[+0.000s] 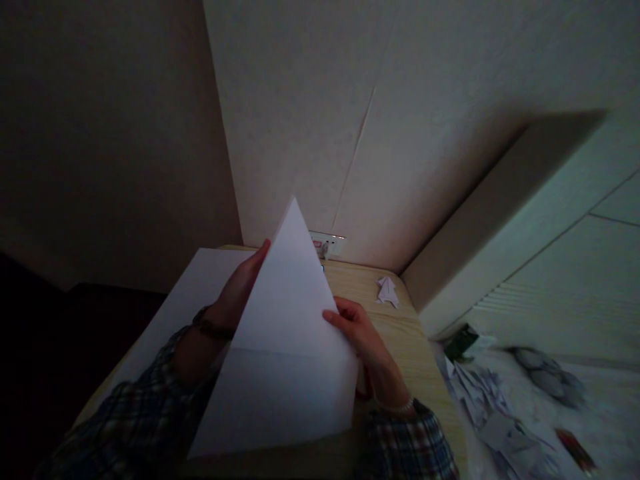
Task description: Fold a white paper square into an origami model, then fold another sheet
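A large white sheet of paper [285, 307], folded to a point at the top, is held up over the wooden table. A horizontal crease crosses its lower half. My right hand [357, 330] pinches the paper's right edge, thumb in front and the other fingers partly behind. At the left edge, my left hand [245, 283] supports the sheet from behind; most of its fingers are hidden by the paper. Under my left forearm lies another white sheet [175, 310], flat on the table. A small folded paper figure [387, 291] rests near the table's back right corner.
The wooden table [410, 347] meets a wall with a power socket [327, 244]. A red curved object [367, 385] shows partly beneath my right wrist. Right of the table, a white surface holds crumpled papers [480, 393], a dark green box [461, 342] and a grey soft object [545, 375].
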`<state>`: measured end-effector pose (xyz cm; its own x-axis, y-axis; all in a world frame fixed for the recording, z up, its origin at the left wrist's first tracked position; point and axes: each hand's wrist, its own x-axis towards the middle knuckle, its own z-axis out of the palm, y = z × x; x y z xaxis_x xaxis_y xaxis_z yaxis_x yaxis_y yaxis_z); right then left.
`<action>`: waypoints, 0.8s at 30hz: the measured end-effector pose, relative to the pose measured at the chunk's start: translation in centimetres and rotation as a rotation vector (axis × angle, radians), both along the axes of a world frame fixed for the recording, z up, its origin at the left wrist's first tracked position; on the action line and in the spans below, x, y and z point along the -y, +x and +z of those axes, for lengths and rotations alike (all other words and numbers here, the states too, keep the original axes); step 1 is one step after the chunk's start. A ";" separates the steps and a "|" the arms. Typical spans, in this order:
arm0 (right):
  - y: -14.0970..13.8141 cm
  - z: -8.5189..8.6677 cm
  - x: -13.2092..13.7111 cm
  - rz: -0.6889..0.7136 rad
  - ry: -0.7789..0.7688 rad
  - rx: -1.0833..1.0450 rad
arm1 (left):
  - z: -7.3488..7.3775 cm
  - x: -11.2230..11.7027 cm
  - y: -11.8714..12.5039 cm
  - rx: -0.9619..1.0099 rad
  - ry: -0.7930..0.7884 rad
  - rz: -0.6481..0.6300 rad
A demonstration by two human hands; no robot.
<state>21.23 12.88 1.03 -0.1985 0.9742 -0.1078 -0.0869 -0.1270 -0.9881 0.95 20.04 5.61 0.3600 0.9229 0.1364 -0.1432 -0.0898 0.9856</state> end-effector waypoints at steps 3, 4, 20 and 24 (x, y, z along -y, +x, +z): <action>2.1 0.5 -0.6 -0.141 0.022 0.061 | -0.8 0.5 -1.1 0.214 -0.208 -0.204; 2.6 0.7 -0.8 -0.176 0.042 0.091 | -1.3 0.4 -1.1 0.219 -0.205 -0.213; 4.8 -1.7 -2.6 -0.038 -0.049 0.269 | -5.9 -1.3 -0.9 -0.331 -0.200 -0.005; 4.9 -1.8 -1.8 0.192 -0.181 0.256 | -5.9 -0.8 -1.2 -0.372 -0.223 -0.025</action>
<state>26.14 14.68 -0.80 -0.3201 0.8823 -0.3451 0.2027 -0.2920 -0.9347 -0.24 20.88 -0.24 0.3696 0.9055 -0.2083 0.2259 0.1298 0.9655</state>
